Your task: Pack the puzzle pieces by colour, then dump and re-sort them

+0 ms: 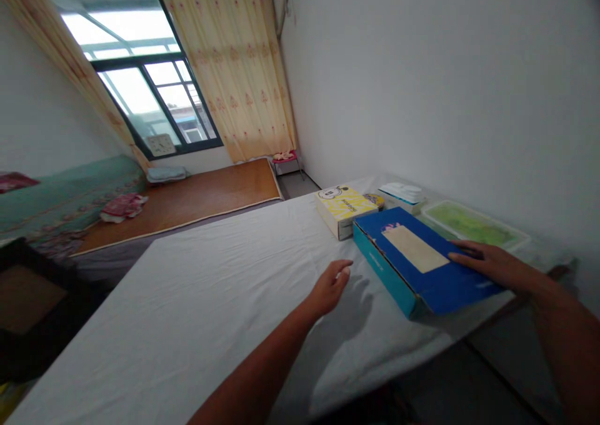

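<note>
A flat blue cardboard box point(375, 253) with a pale blank label on its lid lies on the white-covered table at the right. My right hand point(497, 264) is at its far right edge, thumb on the lid and a finger along the edge, gripping the box there. The other fingers of that hand are hidden. To the left of the box, my left hand point(329, 287) hovers over the cloth, fingers loosely bent and apart, with nothing in it. A yellow and white box point(345, 205) with a cartoon face sits just behind the blue box, close to its far left corner.
Along the wall lie a green-filled clear container point(473, 222) and a white pack point(402, 192). The white cloth point(197, 306) covers the table. Beyond it is a brown bed mat point(210, 194), a pink stool point(285, 156) and a window. A dark chair point(32, 300) stands left.
</note>
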A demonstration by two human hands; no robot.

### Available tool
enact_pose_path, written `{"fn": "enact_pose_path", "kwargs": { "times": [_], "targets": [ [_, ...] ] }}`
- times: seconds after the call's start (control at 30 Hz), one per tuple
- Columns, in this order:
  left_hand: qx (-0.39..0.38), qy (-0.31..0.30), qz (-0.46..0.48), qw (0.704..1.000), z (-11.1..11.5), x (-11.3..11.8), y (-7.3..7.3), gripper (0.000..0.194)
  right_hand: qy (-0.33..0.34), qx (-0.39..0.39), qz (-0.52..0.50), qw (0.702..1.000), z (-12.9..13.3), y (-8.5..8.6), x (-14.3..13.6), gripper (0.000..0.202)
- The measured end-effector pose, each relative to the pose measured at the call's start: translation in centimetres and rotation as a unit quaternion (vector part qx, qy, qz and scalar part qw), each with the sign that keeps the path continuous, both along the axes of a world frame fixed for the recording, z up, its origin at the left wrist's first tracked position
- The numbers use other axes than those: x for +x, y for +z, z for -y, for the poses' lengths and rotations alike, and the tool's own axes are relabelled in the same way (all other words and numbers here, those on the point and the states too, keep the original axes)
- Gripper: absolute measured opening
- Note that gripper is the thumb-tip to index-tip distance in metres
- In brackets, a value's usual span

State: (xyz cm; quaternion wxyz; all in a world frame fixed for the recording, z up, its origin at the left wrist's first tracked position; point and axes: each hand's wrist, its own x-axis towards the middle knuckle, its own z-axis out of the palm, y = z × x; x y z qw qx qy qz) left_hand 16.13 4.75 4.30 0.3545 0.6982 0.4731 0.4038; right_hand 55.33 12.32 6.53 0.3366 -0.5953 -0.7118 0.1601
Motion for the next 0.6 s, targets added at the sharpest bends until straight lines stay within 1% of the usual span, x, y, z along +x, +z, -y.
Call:
{"fn": "enact_pose_path", "kwargs": {
  "times": [0.03, 0.07, 0.13, 0.17, 0.23, 0.3, 0.37, 0.5, 0.53, 0.6],
  "targets": [
    [-0.009, -0.006, 0.011, 1.000, 0.3, 1.0, 0.1, 0.048, 0.041, -0.078, -0.032, 0.996, 0.9, 0.5, -0.7, 0.047],
    [-0.015, -0.009, 0.022, 1.000, 0.6, 1.7, 0.2, 0.050, 0.076, -0.134, -0.057, 0.987, 1.8, 0.9, -1.5, 0.053],
    [-0.012, -0.006, 0.037, 0.999, 1.8, 2.4, 0.4, 0.055, 0.106, -0.191, -0.094, 0.971, 3.4, 1.2, -3.1, 0.063],
    [-0.006, -0.003, 0.041, 0.999, 2.5, 2.3, 0.5, 0.058, 0.116, -0.216, -0.114, 0.963, 4.1, 1.2, -4.0, 0.066],
    [0.001, 0.012, 0.045, 0.999, 4.1, 1.3, 0.8, 0.062, 0.136, -0.269, -0.141, 0.943, 5.2, 0.7, -5.7, 0.070],
    [-0.005, 0.045, 0.053, 0.998, 5.9, -0.4, 1.2, 0.063, 0.161, -0.319, -0.151, 0.922, 5.9, 0.1, -8.0, 0.075],
    [-0.018, 0.092, 0.068, 0.993, 7.7, -2.7, 1.6, 0.064, 0.187, -0.340, -0.153, 0.909, 6.6, -0.2, -11.3, 0.079],
    [-0.061, 0.193, 0.139, 0.969, 11.7, -8.4, 2.1, 0.072, 0.253, -0.314, -0.141, 0.904, 8.1, 0.4, -20.0, 0.081],
    [-0.070, 0.218, 0.160, 0.960, 12.9, -10.0, 2.3, 0.074, 0.276, -0.312, -0.140, 0.898, 8.6, 0.6, -22.4, 0.081],
    [-0.079, 0.263, 0.199, 0.941, 15.3, -13.3, 2.7, 0.073, 0.326, -0.321, -0.148, 0.877, 9.8, 1.1, -27.2, 0.081]
  ]
}}
